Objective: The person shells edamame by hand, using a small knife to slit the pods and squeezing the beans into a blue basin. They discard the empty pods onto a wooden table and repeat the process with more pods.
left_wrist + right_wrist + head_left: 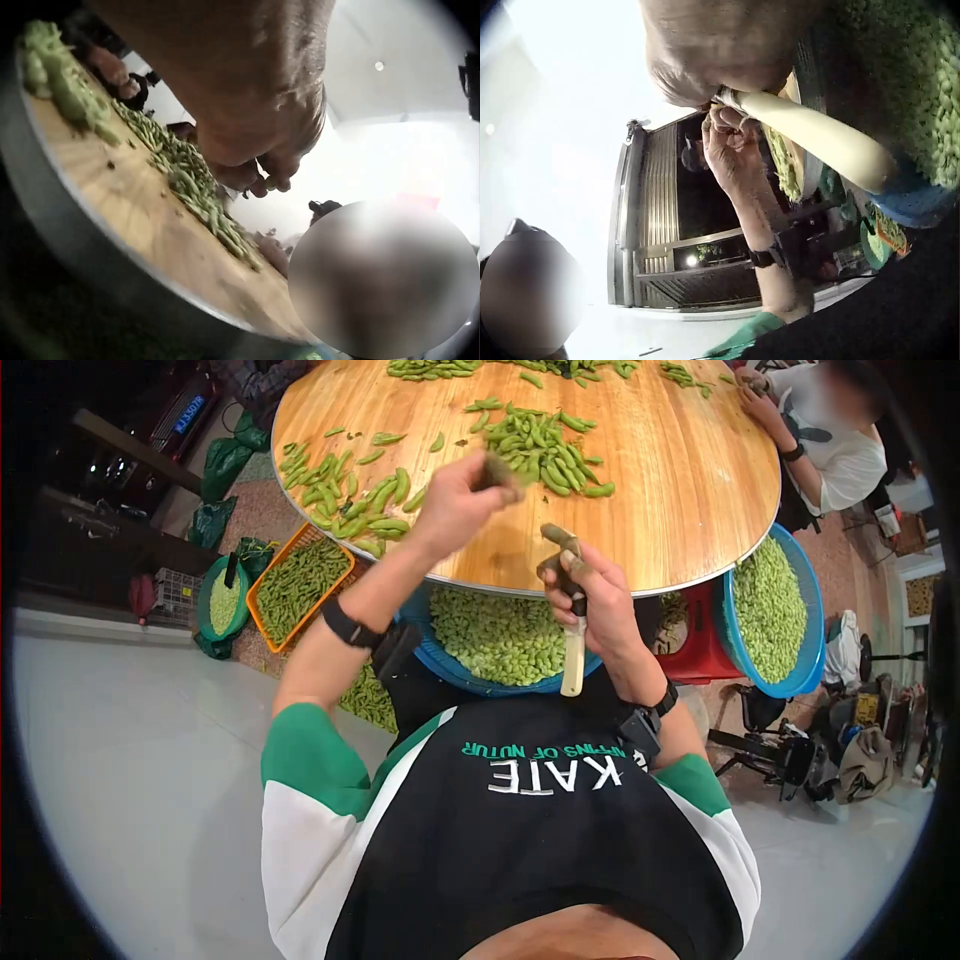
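My left hand point(465, 505) is raised over the round wooden table point(660, 490), fingers curled and blurred in the head view. A small green piece point(271, 183) shows between its fingertips in the left wrist view. My right hand point(600, 595), with dark-stained or covered fingertips, grips a cream-handled tool point(573, 662) near the table's front edge. The handle points back toward my body, and the tool's working end is hidden in the fingers. Green soybean pods lie in a heap point(545, 450) beyond the hands and in a looser spread point(345, 495) at the left.
A blue basin of shelled beans point(495, 635) stands below the table edge before me, another blue basin point(775, 610) at the right. An orange crate point(262, 605) of pods and a green basin point(222, 600) are on the left. Another person point(830, 440) sits at the far right.
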Tool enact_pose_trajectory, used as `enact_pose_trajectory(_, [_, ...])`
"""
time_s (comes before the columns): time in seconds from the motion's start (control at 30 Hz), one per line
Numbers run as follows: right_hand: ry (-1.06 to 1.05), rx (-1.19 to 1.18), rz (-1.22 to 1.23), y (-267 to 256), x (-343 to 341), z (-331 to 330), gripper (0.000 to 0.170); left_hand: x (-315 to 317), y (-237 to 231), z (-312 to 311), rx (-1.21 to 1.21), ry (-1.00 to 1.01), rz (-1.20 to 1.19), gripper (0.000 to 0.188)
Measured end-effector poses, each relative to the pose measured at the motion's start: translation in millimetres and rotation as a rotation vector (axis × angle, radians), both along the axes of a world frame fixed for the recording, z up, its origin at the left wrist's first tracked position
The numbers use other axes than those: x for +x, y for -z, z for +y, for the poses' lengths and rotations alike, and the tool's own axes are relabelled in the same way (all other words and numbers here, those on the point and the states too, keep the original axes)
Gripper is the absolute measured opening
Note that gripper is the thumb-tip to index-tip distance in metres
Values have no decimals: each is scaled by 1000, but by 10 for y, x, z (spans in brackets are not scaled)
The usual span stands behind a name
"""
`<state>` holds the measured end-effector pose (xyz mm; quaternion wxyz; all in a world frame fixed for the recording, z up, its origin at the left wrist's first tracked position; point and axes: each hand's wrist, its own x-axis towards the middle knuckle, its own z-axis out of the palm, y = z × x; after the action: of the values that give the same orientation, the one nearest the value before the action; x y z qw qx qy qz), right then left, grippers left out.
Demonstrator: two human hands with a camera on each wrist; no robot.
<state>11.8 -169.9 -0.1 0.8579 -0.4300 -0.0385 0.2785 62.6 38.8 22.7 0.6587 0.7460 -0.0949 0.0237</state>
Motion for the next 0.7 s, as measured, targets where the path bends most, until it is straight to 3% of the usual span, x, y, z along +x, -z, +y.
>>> enact_pose_trajectory(0.1, [-7,69,11,8,20,8,33,-240,142,-182,-217,91,75,8])
enact_pose_trajectory(0.23, [-43,92,-20,52,-12,-11,24,-368,218,-281,-336,44,187,13])
enact_pose_trajectory(0.43, [-66,109,-20,88,-57,-20,20,-390,188,-219,-180,100,345,13])
enact_pose_trajectory(0.53, [-73,120,5,75,-67,-12,19,-455,89,-246,-228,194,368,12])
enact_pose_trajectory(0.7, [-125,154,53,99,-61,-62,18,-443,121,-193,-116,173,304,9])
